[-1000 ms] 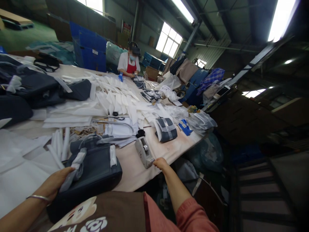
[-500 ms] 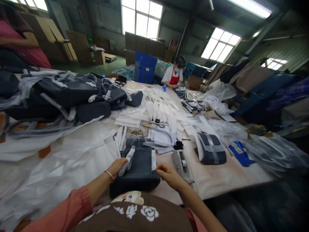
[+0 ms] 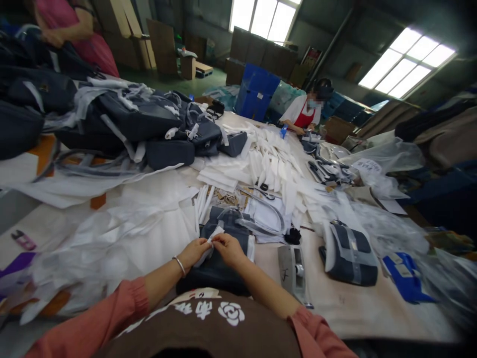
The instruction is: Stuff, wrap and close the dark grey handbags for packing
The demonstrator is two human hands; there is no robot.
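Note:
A dark navy bag (image 3: 227,273) lies on the table right in front of me, its handle at the far end. White wrapping (image 3: 217,230) covers a strap on the bag's left side. My left hand (image 3: 196,252) pinches this wrapping from the left. From the right, my right hand (image 3: 230,248) reaches across the bag, its fingertips closed on the same wrapping and touching those of the left. A second white-wrapped strap (image 3: 251,247) runs down the bag's right side. Both forearms and hands hide part of the bag.
A tape dispenser (image 3: 292,271) stands right of the bag, then a wrapped navy bag (image 3: 350,253) and a blue dispenser-like object (image 3: 405,278). Navy bags (image 3: 130,117) are heaped at left. White paper strips (image 3: 274,159) cover the middle. Two people work at the far side and left.
My right hand has moved left from the right strap to the left strap's wrapping, meeting my left hand there. The camera view has tilted and shifted.

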